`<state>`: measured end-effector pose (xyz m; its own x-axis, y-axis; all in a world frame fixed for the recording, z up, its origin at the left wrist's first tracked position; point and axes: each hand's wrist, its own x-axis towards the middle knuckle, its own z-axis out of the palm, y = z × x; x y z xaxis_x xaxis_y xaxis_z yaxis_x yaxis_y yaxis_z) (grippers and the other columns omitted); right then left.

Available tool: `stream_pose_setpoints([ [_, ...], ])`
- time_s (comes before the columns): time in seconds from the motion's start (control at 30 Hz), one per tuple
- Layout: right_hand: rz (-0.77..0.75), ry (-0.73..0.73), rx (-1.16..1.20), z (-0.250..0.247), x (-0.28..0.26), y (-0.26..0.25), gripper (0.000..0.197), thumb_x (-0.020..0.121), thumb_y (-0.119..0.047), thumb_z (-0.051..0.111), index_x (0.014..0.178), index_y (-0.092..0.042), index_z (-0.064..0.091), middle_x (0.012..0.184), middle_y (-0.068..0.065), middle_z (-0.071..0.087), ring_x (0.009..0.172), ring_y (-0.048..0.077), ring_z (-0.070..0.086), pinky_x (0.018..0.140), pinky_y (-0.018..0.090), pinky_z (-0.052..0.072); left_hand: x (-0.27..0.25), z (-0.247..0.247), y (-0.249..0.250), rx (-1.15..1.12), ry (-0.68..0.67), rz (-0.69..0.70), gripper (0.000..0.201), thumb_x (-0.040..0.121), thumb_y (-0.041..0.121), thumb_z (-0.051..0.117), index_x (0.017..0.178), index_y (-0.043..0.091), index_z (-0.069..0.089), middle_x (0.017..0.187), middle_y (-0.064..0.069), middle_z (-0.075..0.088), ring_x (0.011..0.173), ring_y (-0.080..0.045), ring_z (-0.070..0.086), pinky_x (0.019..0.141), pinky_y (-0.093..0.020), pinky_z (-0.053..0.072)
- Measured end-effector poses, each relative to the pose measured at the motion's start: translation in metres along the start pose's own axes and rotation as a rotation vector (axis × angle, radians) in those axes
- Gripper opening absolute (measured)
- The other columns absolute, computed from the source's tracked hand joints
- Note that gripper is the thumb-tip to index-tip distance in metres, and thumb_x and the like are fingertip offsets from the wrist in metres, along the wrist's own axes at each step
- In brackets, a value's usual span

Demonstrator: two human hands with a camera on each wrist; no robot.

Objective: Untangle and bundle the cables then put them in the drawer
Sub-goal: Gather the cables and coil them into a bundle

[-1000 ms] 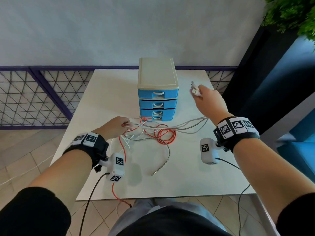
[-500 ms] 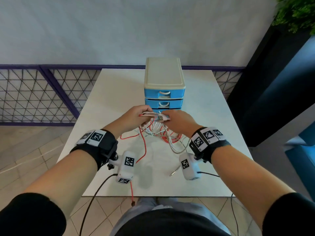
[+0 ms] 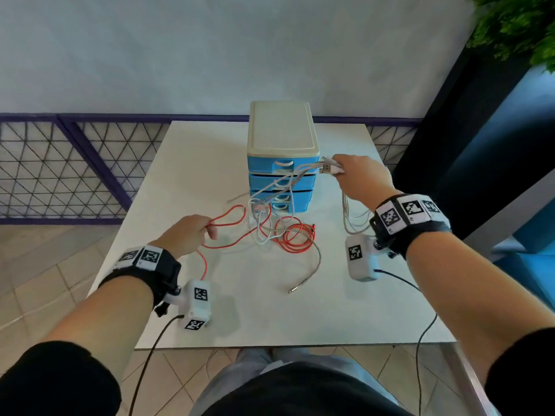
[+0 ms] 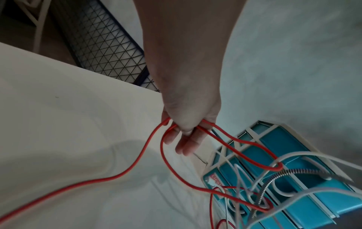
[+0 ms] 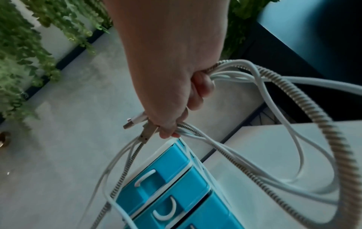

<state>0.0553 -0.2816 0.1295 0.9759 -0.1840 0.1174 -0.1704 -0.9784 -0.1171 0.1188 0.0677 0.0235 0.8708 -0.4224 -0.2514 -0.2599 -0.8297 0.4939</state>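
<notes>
A tangle of red, white and braided grey cables (image 3: 279, 229) lies on the white table (image 3: 270, 310) in front of a small blue drawer unit (image 3: 282, 163), whose drawers stand closed. My left hand (image 3: 192, 232) pinches loops of the red cable (image 4: 156, 155) low over the table, left of the tangle. My right hand (image 3: 360, 175) is raised beside the unit's top right corner and grips several loops of white cable and braided cable (image 5: 293, 108) with their plug ends (image 5: 141, 128) sticking out. Strands run taut from that hand down to the tangle.
A loose braided end with a metal plug (image 3: 303, 283) trails toward the table's front. A purple wire-mesh fence (image 3: 60, 169) runs behind and left of the table. A dark panel and green plants (image 3: 516, 31) stand at the right.
Both hands met over the tangle half a second ago. Now they have drawn apart: the right hand rose up and right with the white and braided cables, the left moved left holding red loops.
</notes>
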Motion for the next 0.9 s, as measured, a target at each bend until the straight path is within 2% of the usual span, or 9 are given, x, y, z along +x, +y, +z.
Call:
stream_pose_setpoints([
  [0.07,0.017,0.022,-0.005,-0.006,0.000,0.004,0.014,0.097,-0.023,0.041,0.085,-0.025,0.048,0.079,0.001,0.057,0.072,0.028,0.056,0.059,0.032,0.037,0.001,0.002,-0.002,-0.036,0.021,0.026,0.035,0.083,-0.008,0.035,0.075,0.013,0.062,0.084,-0.007,0.064,0.071,-0.024,0.056,0.068,-0.034,0.045],
  [0.17,0.048,0.096,0.025,-0.013,-0.001,0.006,0.012,0.097,-0.018,0.042,0.091,-0.019,0.053,0.079,0.003,0.054,0.069,0.027,0.050,0.060,0.031,0.033,0.002,0.006,-0.004,-0.015,-0.004,0.025,0.036,0.083,-0.004,0.038,0.067,0.026,0.050,0.076,0.002,0.058,0.073,-0.023,0.052,0.069,-0.028,0.043],
  [0.3,0.071,0.135,0.047,-0.015,0.000,0.005,0.013,0.096,-0.019,0.041,0.092,-0.017,0.054,0.079,0.004,0.055,0.068,0.027,0.050,0.060,0.032,0.035,0.011,0.015,-0.015,0.012,-0.039,-0.122,0.029,0.096,0.027,0.041,0.071,0.033,0.054,0.096,-0.003,0.061,0.091,-0.025,0.056,0.091,-0.044,0.047],
  [0.4,0.067,0.108,0.033,-0.010,0.002,0.000,0.012,0.096,-0.021,0.041,0.090,-0.018,0.052,0.079,0.004,0.057,0.069,0.026,0.054,0.058,0.031,0.037,0.013,0.013,0.004,0.011,-0.069,-0.136,0.016,0.095,0.029,0.043,0.102,0.023,0.055,0.117,-0.010,0.062,0.104,-0.031,0.057,0.095,-0.042,0.046],
  [0.5,0.051,0.087,0.039,-0.006,0.001,-0.004,0.011,0.097,-0.022,0.041,0.088,-0.021,0.048,0.077,0.003,0.055,0.068,0.026,0.054,0.058,0.032,0.038,0.012,0.009,0.028,-0.048,-0.131,-0.043,0.063,0.086,0.029,0.064,0.140,0.017,0.034,0.139,-0.011,0.047,0.124,-0.026,0.048,0.100,-0.031,0.037],
  [0.57,0.026,0.069,0.053,-0.004,0.001,-0.008,0.011,0.097,-0.022,0.041,0.087,-0.022,0.046,0.076,0.003,0.056,0.068,0.026,0.054,0.058,0.032,0.039,0.012,0.004,0.046,-0.154,-0.125,-0.012,0.084,0.083,0.035,0.070,0.148,0.016,0.021,0.150,-0.008,0.033,0.137,-0.020,0.034,0.104,-0.025,0.028],
  [0.63,-0.003,0.052,0.068,-0.004,0.001,-0.014,0.012,0.096,-0.020,0.042,0.085,-0.024,0.045,0.074,0.000,0.054,0.068,0.026,0.055,0.057,0.030,0.038,0.013,-0.002,0.067,-0.266,-0.047,0.075,0.084,0.082,0.043,0.067,0.148,0.021,0.020,0.153,-0.005,0.029,0.141,-0.016,0.027,0.112,-0.030,0.025],
  [0.73,-0.048,0.044,0.077,-0.004,0.000,-0.026,0.014,0.096,-0.019,0.041,0.086,-0.027,0.046,0.074,-0.001,0.055,0.066,0.024,0.056,0.054,0.029,0.038,0.016,-0.015,0.105,-0.460,0.086,0.197,0.059,0.087,0.044,0.060,0.140,0.028,0.037,0.145,0.001,0.044,0.137,-0.012,0.035,0.111,-0.035,0.032],
  [0.9,-0.087,0.087,0.104,-0.010,-0.002,-0.037,0.013,0.096,-0.017,0.041,0.089,-0.023,0.050,0.076,0.000,0.056,0.067,0.025,0.055,0.053,0.029,0.039,0.014,-0.021,0.135,-0.348,-0.039,0.279,0.026,0.085,0.026,0.068,0.106,0.023,0.055,0.123,0.006,0.056,0.115,-0.014,0.055,0.100,-0.032,0.041],
])
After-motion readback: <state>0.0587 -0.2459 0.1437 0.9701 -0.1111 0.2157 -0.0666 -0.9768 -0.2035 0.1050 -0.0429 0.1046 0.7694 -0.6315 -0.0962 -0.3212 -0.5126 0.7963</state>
